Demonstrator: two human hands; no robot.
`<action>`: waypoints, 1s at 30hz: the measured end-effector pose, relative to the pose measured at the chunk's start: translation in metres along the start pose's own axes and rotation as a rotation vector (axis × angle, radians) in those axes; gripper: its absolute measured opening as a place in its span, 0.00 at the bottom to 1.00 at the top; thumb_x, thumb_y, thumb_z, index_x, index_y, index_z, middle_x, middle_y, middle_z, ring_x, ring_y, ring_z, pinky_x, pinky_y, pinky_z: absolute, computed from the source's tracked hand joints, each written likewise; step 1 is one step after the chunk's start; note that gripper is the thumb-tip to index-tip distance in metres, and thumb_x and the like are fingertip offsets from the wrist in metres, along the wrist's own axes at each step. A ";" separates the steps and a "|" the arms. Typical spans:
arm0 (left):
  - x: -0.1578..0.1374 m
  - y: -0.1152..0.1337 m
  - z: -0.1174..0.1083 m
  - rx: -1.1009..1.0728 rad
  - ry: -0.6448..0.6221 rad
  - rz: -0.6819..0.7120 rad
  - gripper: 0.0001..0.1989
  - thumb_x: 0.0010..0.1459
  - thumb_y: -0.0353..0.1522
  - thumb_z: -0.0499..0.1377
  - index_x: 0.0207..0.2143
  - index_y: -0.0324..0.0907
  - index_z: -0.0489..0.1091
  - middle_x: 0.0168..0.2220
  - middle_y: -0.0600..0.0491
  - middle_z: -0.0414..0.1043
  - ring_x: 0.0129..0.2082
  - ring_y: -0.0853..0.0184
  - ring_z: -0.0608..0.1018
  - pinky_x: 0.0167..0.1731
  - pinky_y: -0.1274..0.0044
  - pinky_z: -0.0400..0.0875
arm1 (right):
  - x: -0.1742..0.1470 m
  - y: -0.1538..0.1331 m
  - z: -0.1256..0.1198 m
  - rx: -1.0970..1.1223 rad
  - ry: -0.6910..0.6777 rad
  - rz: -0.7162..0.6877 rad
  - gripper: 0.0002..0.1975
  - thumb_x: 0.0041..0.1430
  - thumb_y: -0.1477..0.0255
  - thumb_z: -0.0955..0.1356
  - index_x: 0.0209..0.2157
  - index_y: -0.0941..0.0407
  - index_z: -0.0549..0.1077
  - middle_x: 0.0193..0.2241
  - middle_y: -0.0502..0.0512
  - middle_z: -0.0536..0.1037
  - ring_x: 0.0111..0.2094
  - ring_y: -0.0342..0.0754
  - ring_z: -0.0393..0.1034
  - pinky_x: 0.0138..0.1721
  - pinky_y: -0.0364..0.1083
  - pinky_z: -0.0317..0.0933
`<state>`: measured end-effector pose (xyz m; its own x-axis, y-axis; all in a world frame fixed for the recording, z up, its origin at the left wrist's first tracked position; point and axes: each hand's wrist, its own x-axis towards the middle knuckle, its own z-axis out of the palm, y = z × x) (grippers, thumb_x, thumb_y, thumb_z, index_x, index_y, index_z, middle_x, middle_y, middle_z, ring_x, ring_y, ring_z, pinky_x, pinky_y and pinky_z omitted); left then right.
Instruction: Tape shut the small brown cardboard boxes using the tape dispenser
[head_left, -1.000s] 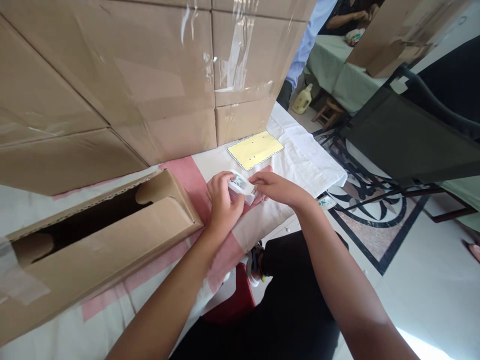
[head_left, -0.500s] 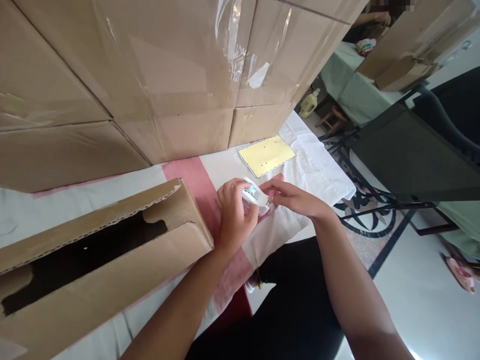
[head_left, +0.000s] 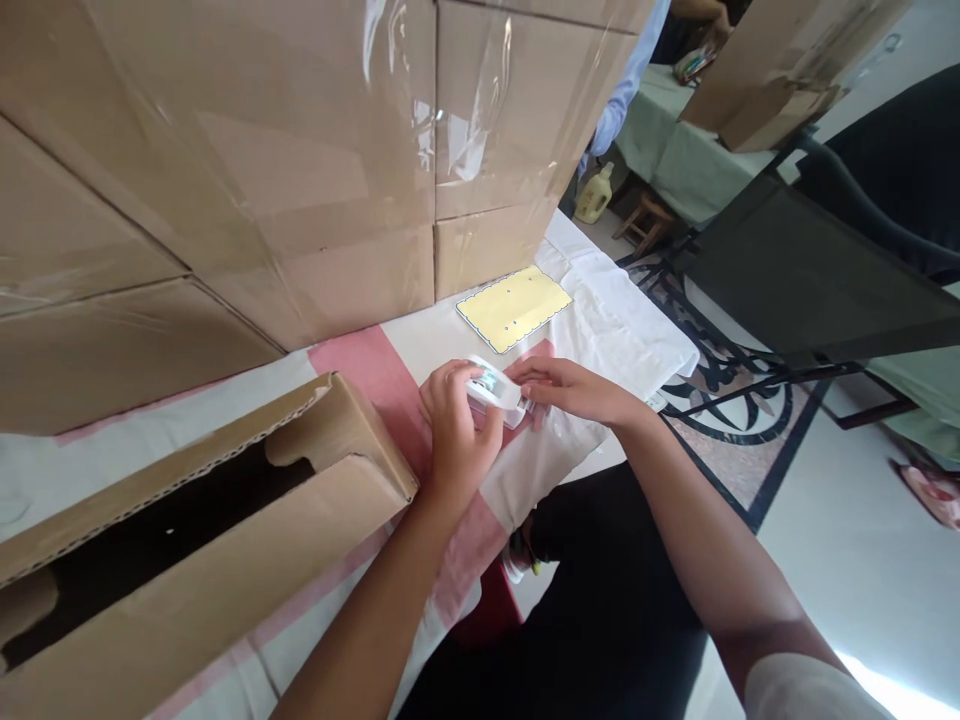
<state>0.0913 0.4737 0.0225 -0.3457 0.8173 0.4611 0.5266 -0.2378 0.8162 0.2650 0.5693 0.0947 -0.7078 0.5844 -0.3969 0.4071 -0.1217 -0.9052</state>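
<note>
A small white tape dispenser with a teal-cored roll is held just above the cloth. My left hand wraps round its near-left side, thumb along the front and fingers over the top. At the dispenser's right end my right hand has its fingers bent together, apparently pinching the clear tape there; the fingertips are partly hidden. Behind both hands a yellow card with a scalloped blue-and-white border lies flat on the cloth, touched by neither hand.
Taped cardboard boxes form a wall along the back. An open long carton sits left of my forearm on the pink-and-white cloth. Beyond are a blue sleeve, a yellow jug, a wooden stool and a dark folding chair.
The view has turned slightly right, so things sit further left, and a blue-sleeved person now shows past the boxes. My hands keep nearly the same hold on the dispenser.
</note>
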 end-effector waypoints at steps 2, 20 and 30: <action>0.000 0.000 0.000 -0.007 -0.001 -0.006 0.17 0.58 0.26 0.58 0.50 0.45 0.66 0.54 0.45 0.71 0.58 0.56 0.71 0.60 0.62 0.62 | -0.002 0.004 0.001 0.049 0.017 -0.015 0.19 0.66 0.62 0.72 0.52 0.58 0.73 0.42 0.54 0.80 0.30 0.44 0.78 0.34 0.44 0.74; 0.000 -0.001 0.000 0.036 -0.018 -0.001 0.19 0.56 0.26 0.57 0.51 0.46 0.65 0.55 0.45 0.71 0.58 0.55 0.71 0.60 0.61 0.63 | -0.007 -0.001 0.005 0.037 0.142 0.178 0.22 0.63 0.65 0.74 0.53 0.60 0.69 0.30 0.57 0.82 0.25 0.47 0.73 0.28 0.43 0.67; 0.000 0.000 -0.002 0.014 -0.026 -0.023 0.19 0.57 0.26 0.59 0.51 0.46 0.66 0.56 0.45 0.71 0.59 0.55 0.71 0.61 0.62 0.61 | -0.008 0.012 0.002 0.090 0.065 0.046 0.48 0.60 0.63 0.76 0.74 0.62 0.54 0.30 0.53 0.82 0.37 0.52 0.80 0.42 0.47 0.71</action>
<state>0.0900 0.4731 0.0230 -0.3373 0.8358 0.4332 0.5299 -0.2118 0.8212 0.2742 0.5613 0.0870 -0.6494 0.6269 -0.4303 0.3827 -0.2195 -0.8974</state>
